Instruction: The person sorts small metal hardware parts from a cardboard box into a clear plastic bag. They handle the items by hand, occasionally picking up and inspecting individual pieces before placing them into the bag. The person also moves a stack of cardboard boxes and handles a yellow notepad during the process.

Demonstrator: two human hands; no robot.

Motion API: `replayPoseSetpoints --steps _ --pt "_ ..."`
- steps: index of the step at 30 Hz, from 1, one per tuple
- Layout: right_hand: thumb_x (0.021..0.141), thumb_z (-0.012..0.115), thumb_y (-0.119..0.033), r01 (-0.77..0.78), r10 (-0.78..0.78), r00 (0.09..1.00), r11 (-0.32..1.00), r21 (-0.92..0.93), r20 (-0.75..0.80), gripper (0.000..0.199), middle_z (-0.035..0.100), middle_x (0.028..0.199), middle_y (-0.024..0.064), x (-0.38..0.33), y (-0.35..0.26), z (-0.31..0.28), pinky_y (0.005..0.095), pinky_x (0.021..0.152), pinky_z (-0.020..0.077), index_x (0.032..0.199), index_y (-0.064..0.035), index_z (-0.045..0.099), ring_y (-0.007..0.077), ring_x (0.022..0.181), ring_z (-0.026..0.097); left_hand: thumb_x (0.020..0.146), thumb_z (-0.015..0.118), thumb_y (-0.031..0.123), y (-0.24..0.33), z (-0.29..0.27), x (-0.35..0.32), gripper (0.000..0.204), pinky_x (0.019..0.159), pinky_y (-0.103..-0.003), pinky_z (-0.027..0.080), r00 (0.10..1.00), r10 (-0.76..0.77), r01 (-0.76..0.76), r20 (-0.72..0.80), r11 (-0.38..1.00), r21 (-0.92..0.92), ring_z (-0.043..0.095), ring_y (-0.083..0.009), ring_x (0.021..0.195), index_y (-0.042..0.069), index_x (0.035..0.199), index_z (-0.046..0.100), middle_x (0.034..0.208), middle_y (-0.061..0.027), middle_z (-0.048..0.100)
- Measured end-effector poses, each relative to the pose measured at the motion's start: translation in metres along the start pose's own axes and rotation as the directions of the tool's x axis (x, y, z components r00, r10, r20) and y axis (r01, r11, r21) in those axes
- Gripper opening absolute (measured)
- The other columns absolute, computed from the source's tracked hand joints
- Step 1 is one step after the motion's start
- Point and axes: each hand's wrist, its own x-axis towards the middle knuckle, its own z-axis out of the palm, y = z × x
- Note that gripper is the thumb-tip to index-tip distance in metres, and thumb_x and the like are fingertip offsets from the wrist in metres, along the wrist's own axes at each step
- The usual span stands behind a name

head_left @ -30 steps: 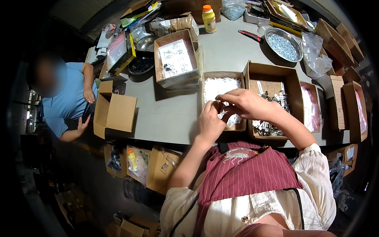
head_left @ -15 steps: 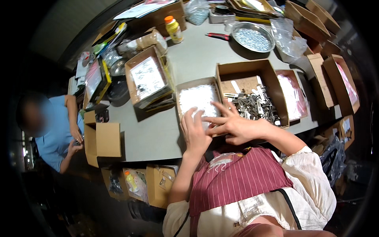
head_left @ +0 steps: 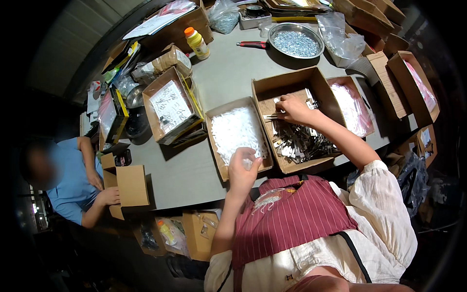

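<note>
My right hand (head_left: 294,110) reaches into a deep cardboard box (head_left: 333,92) of loose metal pieces (head_left: 296,144). Its fingertips are pinched on a thin flat metal piece (head_left: 272,117) that points left, near the box's left wall. Over the near end of a shallower box (head_left: 214,158), full of small white pieces (head_left: 237,129), my left hand (head_left: 242,170) is curled, thumb toward fingers. Something pale shows between them, too small to make out against the white pieces.
Right of the metal pieces stands a box of pinkish plastic bags (head_left: 352,109). Farther back are a metal bowl (head_left: 296,41) of small shiny parts, a red-black cutter (head_left: 252,44) and a yellow bottle (head_left: 197,44). At left, a person in blue (head_left: 73,170) reaches into an open carton (head_left: 132,185).
My hands have parted. The right moved from the white pieces into the metal-piece box and pinched a piece; the left stayed over the white pieces and curled. The person at left now reaches into the carton.
</note>
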Motion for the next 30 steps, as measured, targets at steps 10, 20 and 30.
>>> replayPoseSetpoints --steps 10,20,30 --pt "0.072 0.072 -0.019 -0.129 0.117 0.990 0.977 -0.171 -0.074 0.021 0.067 0.095 0.0136 0.021 0.038 -0.003 0.0459 0.084 0.0479 0.090 -0.0089 0.073 0.0333 0.097 0.062 0.084 0.075 0.012 0.004 -0.017 -0.012 0.022 0.079 -0.030 0.049 0.984 -0.154 0.159 -0.087 0.986 0.050 0.061 -0.0153 0.083 0.004 0.100 0.063 0.085 -0.0044 0.065" --pt "0.069 0.070 -0.018 0.307 -0.309 0.950 0.893 -0.328 0.048 0.017 0.065 0.094 0.0083 0.001 -0.015 0.017 0.0427 0.089 0.0435 0.083 -0.0092 0.073 0.0280 0.099 0.060 0.083 0.075 0.009 0.006 -0.004 -0.002 0.019 0.080 -0.028 0.047 0.997 -0.067 0.068 -0.032 0.997 0.032 0.059 -0.0125 0.082 0.003 0.097 0.063 0.084 -0.0028 0.063" --pt "0.077 0.072 -0.017 -0.188 0.285 0.958 0.712 0.676 -0.034 0.025 0.069 0.087 0.0145 -0.010 0.042 -0.056 0.0406 0.074 0.0525 0.095 0.0000 0.073 0.0314 0.078 0.067 0.084 0.075 0.013 0.001 -0.018 -0.006 0.020 0.077 -0.028 0.050 0.987 -0.133 0.137 -0.091 0.990 0.032 0.062 -0.0127 0.082 0.004 0.099 0.065 0.085 -0.0030 0.066"
